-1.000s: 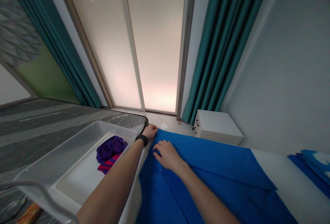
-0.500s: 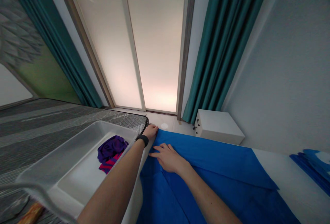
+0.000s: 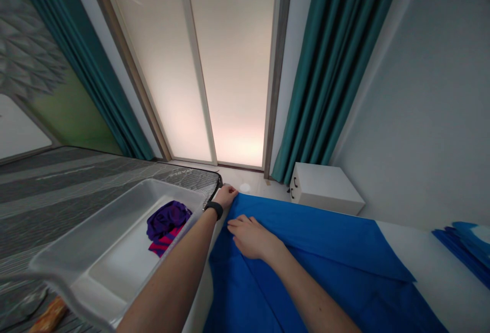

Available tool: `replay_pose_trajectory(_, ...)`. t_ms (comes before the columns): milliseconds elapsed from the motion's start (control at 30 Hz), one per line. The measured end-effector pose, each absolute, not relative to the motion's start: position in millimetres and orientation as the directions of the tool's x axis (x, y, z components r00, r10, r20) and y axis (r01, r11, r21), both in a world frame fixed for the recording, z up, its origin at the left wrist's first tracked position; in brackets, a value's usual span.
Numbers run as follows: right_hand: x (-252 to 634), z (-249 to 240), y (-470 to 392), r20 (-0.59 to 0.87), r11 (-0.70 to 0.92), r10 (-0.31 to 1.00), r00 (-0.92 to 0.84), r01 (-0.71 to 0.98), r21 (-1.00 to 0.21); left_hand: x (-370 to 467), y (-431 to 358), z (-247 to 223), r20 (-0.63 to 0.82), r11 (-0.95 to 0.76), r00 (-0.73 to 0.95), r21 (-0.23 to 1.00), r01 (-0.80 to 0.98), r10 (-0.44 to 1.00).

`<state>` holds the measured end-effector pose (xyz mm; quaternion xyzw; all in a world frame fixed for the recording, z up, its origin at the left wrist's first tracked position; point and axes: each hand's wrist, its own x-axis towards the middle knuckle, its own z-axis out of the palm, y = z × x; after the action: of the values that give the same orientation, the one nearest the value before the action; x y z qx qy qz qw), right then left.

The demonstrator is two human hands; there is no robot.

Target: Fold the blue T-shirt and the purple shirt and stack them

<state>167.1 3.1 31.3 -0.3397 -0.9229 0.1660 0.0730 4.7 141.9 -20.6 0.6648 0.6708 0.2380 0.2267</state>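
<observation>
Fingers of the left hand [image 3: 226, 196] are curled closed on the far left corner of a blue cloth [image 3: 325, 228], the fingertips meeting at its edge; how much fabric lies between them is too small to tell. From that grip the cloth spreads away to the right and back toward the person, lying on a white surface [image 3: 406, 243] that shows beyond its right end. Its far edge runs almost straight out from the pinched corner, and a long crease or layer edge crosses it on the near side of that line. Just right of the grip and a little nearer the person, the right hand [image 3: 254, 237] rests palm down on the cloth, open, fingers stretched toward the left edge and holding nothing. A dark band [image 3: 213, 209] circles the left wrist. Left of the grip and nearer the person, beside the left forearm, stands a whitish plastic bin [image 3: 92, 241] with a bunched purple garment [image 3: 168, 219] and a red-and-purple striped piece [image 3: 163, 243] inside. Well to the right of both hands lies a folded blue stack [image 3: 461, 256], and past the cloth's far edge sits a white cabinet [image 3: 329, 180].
</observation>
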Motion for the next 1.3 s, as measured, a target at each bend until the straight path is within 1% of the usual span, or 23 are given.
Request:
replay_pose_trajectory(100, 167, 30, 4, -0.011, 0.711, 0.636, -0.772, 0.591, -0.382, 5, 143, -20, 0.011, 0.005, -0.016, 0.613, 0.79, 1.0)
replay_pose_trajectory(167, 168, 29, 7, -0.023, 0.701, 0.621, -0.783, 0.569, -0.43, 6, 142, -20, 0.013, 0.009, -0.022, 0.609, 0.793, 1.0)
replay_pose_trajectory(267, 171, 25, 13, 0.039, 0.67, 0.657, -0.753, 0.559, -0.489, 6, 140, -20, 0.021, 0.005, -0.022, 0.607, 0.794, 1.0)
replay_pose_trajectory(367, 170, 16, 16, 0.085, 0.659, 0.699, -0.71, 0.594, -0.462, 7, 136, -19, 0.031, -0.007, -0.015, 0.609, 0.793, 0.999)
replay_pose_trajectory(500, 163, 0, 13, 0.013, 0.655, 0.679, -0.734, 0.597, -0.464, 7, 133, -18, 0.033, -0.015, -0.006, 0.607, 0.794, 0.999)
replay_pose_trajectory(633, 159, -9, 9, -0.009, 0.654, 0.667, -0.745, 0.59, -0.474, 8, 132, -19, 0.04, -0.022, -0.002, 0.602, 0.798, 0.999)
replay_pose_trajectory(767, 159, -6, 10, -0.04, 0.638, 0.659, -0.751, 0.587, -0.498, 8, 133, -22, 0.049, -0.016, -0.015, 0.591, 0.807, 0.999)
replay_pose_trajectory(900, 162, 3, 16, -0.093, 0.615, 0.622, -0.778, 0.558, -0.558, 8, 133, -21, 0.061, -0.008, -0.032, 0.571, 0.821, 0.998)
replay_pose_trajectory(967, 166, 7, 21, -0.116, 0.589, 0.628, -0.77, 0.567, -0.575, 8, 132, -19, 0.069, -0.009, -0.036, 0.561, 0.828, 0.997)
replay_pose_trajectory(1033, 174, 9, 26, -0.107, 0.561, 0.682, -0.723, 0.611, -0.558, 9, 132, -17, 0.075, -0.009, -0.039, 0.551, 0.834, 0.996)
replay_pose_trajectory(1133, 194, 5, 31, -0.048, 0.496, 0.81, -0.584, 0.728, -0.474, 9, 130, -15, 0.076, -0.004, -0.044, 0.54, 0.842, 0.996)
replay_pose_trajectory(1200, 212, 0, 31, -0.033, 0.415, 0.884, -0.467, 0.814, -0.407, 10, 129, -15, 0.075, -0.002, -0.045, 0.534, 0.846, 0.996)
replay_pose_trajectory(1300, 243, -9, 28, -0.056, 0.266, 0.952, -0.299, 0.908, -0.324, 12, 126, -15, 0.077, -0.004, -0.042, 0.522, 0.853, 0.996)
